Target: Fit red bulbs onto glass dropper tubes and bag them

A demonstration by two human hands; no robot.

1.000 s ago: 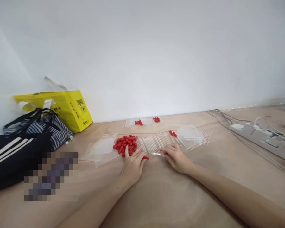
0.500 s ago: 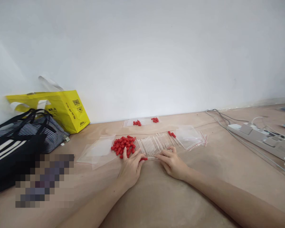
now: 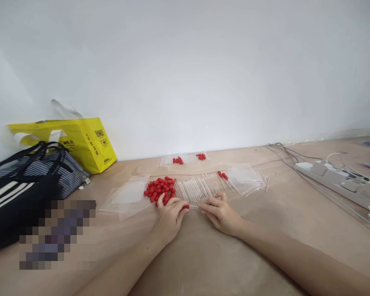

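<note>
A heap of small red caps [image 3: 160, 189] lies on the tan table beside a row of clear thin tubes [image 3: 199, 187]. My left hand [image 3: 169, 216] rests at the near edge of the heap and pinches one red cap between thumb and fingers. My right hand [image 3: 221, 211] is closed on a clear tube whose tip meets that cap between the two hands. Two tubes fitted with red caps [image 3: 223, 176] lie at the right end of the row.
Clear zip bags [image 3: 128, 195] lie left of the caps, more bags [image 3: 248, 179] right of the tubes. A bag with red caps [image 3: 188, 158] sits by the wall. A yellow bag [image 3: 86, 139] and striped bags [image 3: 27, 185] stand left; a white power strip [image 3: 342, 181] with cables lies right.
My left hand has closed from lying flat by the caps to pinching one. My right hand drew a tube toward me, and the two hands came together.
</note>
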